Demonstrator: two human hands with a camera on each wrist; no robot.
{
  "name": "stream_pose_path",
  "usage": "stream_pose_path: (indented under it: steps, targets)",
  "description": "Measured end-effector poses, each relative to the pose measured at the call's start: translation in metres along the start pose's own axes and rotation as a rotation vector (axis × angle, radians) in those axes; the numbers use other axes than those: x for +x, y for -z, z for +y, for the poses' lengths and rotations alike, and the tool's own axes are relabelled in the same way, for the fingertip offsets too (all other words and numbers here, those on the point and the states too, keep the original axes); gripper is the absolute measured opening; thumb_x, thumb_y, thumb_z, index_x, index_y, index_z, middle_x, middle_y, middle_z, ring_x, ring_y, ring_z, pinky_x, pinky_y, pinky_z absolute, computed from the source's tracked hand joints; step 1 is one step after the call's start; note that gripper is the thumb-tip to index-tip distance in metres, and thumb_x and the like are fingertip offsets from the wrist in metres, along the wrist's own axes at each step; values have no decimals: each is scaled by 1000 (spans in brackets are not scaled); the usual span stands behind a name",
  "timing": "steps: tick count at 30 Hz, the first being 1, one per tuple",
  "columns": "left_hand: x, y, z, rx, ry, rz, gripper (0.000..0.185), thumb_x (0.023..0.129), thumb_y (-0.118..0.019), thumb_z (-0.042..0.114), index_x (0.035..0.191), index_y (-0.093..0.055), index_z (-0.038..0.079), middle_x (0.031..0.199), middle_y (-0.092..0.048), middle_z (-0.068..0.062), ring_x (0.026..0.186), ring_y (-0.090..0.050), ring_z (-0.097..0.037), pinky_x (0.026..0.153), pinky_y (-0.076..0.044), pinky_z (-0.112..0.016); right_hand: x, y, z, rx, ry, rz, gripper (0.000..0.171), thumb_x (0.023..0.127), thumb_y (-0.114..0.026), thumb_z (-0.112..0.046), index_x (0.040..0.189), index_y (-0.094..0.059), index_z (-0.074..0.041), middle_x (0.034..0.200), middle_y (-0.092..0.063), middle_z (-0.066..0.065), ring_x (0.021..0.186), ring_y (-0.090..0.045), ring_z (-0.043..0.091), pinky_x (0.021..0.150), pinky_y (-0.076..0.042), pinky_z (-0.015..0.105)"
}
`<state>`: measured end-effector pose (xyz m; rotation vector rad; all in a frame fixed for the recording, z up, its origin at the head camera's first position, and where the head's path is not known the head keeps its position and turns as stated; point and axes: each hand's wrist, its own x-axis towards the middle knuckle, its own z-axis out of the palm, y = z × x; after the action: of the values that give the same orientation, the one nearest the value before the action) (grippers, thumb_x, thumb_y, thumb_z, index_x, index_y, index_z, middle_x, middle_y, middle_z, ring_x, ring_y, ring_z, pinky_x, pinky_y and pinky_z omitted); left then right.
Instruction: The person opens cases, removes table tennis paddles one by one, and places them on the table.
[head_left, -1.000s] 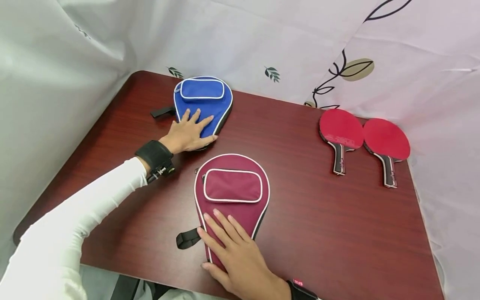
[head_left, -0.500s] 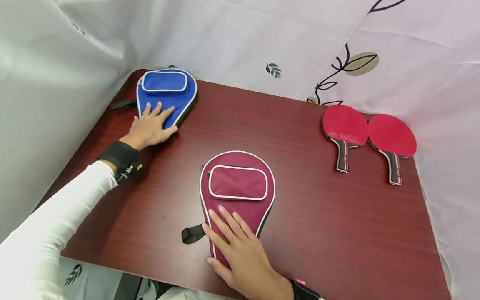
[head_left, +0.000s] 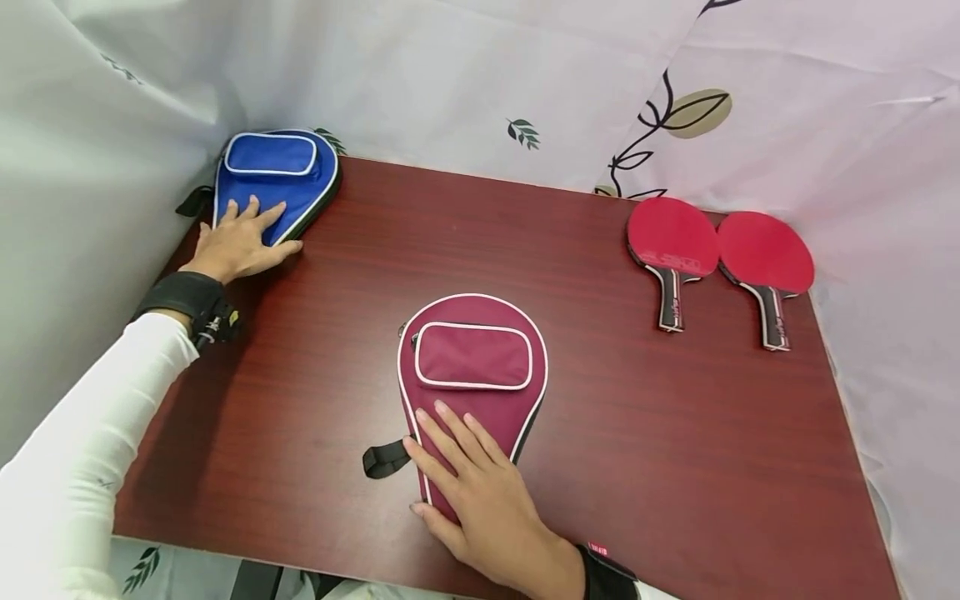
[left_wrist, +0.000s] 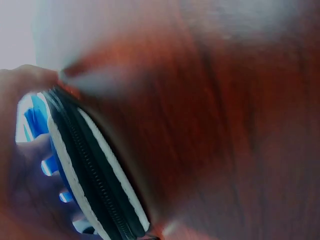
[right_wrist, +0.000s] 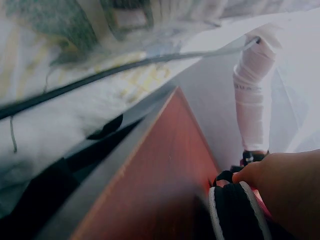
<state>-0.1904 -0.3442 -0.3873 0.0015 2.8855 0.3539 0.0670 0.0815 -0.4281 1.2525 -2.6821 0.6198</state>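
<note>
Blue case (head_left: 291, 187), far left corner of table (head_left: 637, 433), left hand (head_left: 237, 247) resting on it, fingers spread, maroon case (head_left: 474, 357), front centre, right hand (head_left: 487, 504) on it, fingers extended, two red paddles (head_left: 672, 236), far right.

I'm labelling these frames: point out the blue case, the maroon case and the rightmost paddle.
Blue case (head_left: 273, 185): head view, on the middle of its front.
Maroon case (head_left: 491, 405): head view, on its front.
Rightmost paddle (head_left: 767, 260): head view, on its red face.
</note>
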Motion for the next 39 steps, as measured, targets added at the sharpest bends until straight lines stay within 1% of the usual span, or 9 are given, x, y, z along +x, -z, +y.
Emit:
stream_pose_path:
  steps: [5,8,10,13,17,21,27,33,39]
  targets:
    - [-19,-3,-4,4,54,5,92,96,-42,69,163,-13,13,161,2,-37,145,13,-59,99,11,-86,5,4,14,46,37,20,65,97,-63,-45,153,-46,-17,165,-28,8,154,-21,28,123,-16,47]
    - [-38,-8,15,-37,50,61,89,99,-41,67,162,-16,10,161,-1,-38,145,12,-60,99,17,-83,8,22,24,182,58,-4,62,100,-61,-44,153,-47,-16,164,-30,9,153,-24,27,123,-20,45]
    - [-58,-12,44,-108,4,150,82,101,-43,61,161,-23,8,162,-10,-35,149,1,-56,106,9,-81,17,44,35,328,63,3,56,101,-63,-38,150,-51,-14,161,-36,9,151,-29,27,122,-23,42]
    - [-95,-17,106,-211,-97,279,70,103,-48,52,158,-36,12,162,-29,-23,150,-22,-46,113,-13,-74,48,82,60,496,73,131,43,98,-68,-24,139,-62,-12,152,-49,6,144,-42,26,118,-32,40]
    - [-136,-33,185,-203,-226,403,64,101,-54,51,155,-43,18,159,-40,-15,146,-35,-38,113,-28,-66,110,111,110,506,-27,192,30,99,-67,-22,127,-71,-14,136,-63,0,131,-55,18,109,-42,38]
    - [-161,-61,243,-66,-344,455,65,98,-59,50,154,-46,19,156,-43,-17,147,-35,-39,115,-25,-66,167,100,155,453,-188,-53,25,101,-64,-28,119,-74,-14,116,-71,0,112,-65,15,99,-49,34]
    - [-194,-105,305,115,-528,295,69,96,-58,59,156,-42,30,162,-34,-15,151,-24,-41,113,-21,-70,202,79,190,357,-219,-405,20,96,-71,-30,102,-77,-12,91,-73,5,84,-62,21,75,-49,32]
    - [-198,-138,332,154,-572,318,73,90,-61,67,153,-46,35,163,-32,-12,152,-18,-42,110,-23,-74,204,72,192,289,-179,-623,21,92,-76,-34,92,-73,-13,88,-72,-1,81,-60,15,69,-47,26]
    - [-197,-151,339,144,-577,313,81,83,-60,77,150,-50,33,164,-28,-15,153,-10,-43,107,-19,-80,201,68,189,287,-182,-678,22,89,-80,-32,88,-71,-12,81,-68,-2,75,-57,12,63,-44,24]
